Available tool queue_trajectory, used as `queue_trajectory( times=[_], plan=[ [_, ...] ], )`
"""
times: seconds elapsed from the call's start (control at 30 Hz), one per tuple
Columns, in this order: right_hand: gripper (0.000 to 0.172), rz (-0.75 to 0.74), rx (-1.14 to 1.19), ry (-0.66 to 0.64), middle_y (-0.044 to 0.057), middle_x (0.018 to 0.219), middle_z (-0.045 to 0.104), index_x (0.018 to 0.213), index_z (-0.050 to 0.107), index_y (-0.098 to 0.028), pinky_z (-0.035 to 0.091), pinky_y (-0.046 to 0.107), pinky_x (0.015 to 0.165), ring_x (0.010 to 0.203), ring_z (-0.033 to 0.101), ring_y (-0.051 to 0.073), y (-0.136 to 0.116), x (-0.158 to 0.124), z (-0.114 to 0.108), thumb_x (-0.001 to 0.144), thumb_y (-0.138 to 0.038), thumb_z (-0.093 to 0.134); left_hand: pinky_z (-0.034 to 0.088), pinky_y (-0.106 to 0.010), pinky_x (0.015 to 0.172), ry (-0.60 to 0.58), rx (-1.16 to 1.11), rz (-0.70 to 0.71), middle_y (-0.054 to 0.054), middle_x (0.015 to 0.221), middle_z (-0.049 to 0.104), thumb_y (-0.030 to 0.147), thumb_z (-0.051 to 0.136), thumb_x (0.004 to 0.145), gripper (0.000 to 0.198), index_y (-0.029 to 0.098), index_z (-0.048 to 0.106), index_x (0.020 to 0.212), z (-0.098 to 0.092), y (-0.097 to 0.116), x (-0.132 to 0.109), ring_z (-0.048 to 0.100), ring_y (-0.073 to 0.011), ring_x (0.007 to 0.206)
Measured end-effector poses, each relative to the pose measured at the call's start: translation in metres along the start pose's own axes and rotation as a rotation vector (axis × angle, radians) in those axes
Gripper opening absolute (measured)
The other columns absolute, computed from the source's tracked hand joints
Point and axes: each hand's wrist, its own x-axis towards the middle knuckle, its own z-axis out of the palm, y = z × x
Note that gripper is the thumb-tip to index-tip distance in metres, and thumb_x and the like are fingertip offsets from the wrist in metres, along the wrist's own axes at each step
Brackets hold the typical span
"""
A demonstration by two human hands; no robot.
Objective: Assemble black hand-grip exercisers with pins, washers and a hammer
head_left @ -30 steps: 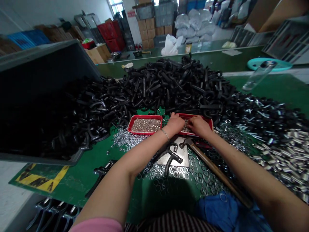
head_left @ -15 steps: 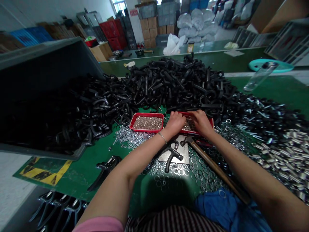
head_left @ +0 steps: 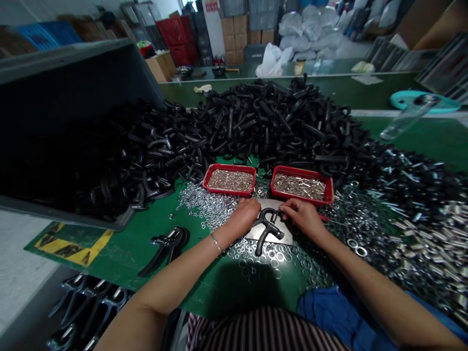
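A black hand grip strengthener (head_left: 269,229) with a coil spring lies on a small metal plate (head_left: 285,236) in front of me. My left hand (head_left: 246,214) is closed at its left side, with one handle running under the fingers. My right hand (head_left: 300,215) pinches at the strengthener's upper right, near the spring; whatever is between the fingertips is too small to name. Just beyond the hands are a red tray of tiny metal parts (head_left: 230,180) and a red tray of small metal pins (head_left: 300,186).
A heap of black handles (head_left: 256,122) spreads from a tipped grey bin (head_left: 73,214). Washers (head_left: 276,258) and short metal tubes (head_left: 435,243) lie around. Another strengthener (head_left: 166,248) is at left, a blue cloth (head_left: 332,312) near my lap, and a clear bottle (head_left: 407,117) far right.
Both hands have come back from the right red tray to the strengthener on the plate. The hammer seen earlier beside the plate is now out of sight. The view has shifted slightly.
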Motion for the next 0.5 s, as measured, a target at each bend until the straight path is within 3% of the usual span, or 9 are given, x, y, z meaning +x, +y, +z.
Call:
queue_trajectory(
  times=[0.2, 0.4, 0.5],
  plan=[
    [0.028, -0.044, -0.267, 0.063, -0.002, 0.061, 0.069, 0.084, 0.070, -0.022, 0.040, 0.026, 0.057, 0.057, 0.063, 0.016, -0.003, 0.005, 0.005, 0.091, -0.046, 0.057, 0.046, -0.043, 0.091, 0.007, -0.059, -0.071, -0.013, 0.100, 0.066, 0.005, 0.049, 0.085, 0.019, 0.012, 0.062, 0.098, -0.008, -0.002, 0.002, 0.061, -0.0280, 0.098],
    [0.029, -0.087, -0.387, 0.110, -0.002, 0.066, 0.071, 0.088, 0.070, -0.023, 0.041, 0.027, 0.062, 0.065, 0.066, 0.018, -0.002, 0.001, 0.011, 0.095, -0.046, 0.053, 0.050, -0.032, 0.076, 0.179, -0.630, -0.247, -0.003, 0.085, 0.066, 0.014, 0.053, 0.090, 0.010, 0.017, 0.060, 0.096, -0.007, 0.004, -0.016, 0.063, -0.0176, 0.079],
    [0.029, -0.133, -0.469, 0.110, 0.001, 0.075, 0.074, 0.091, 0.069, -0.023, 0.041, 0.026, 0.063, 0.070, 0.067, 0.019, 0.000, 0.000, 0.012, 0.097, -0.044, 0.051, 0.050, -0.029, 0.074, 0.216, -0.781, -0.278, -0.002, 0.086, 0.067, 0.022, 0.056, 0.094, 0.006, 0.019, 0.061, 0.094, -0.005, 0.014, -0.025, 0.063, -0.0158, 0.078]
  ],
)
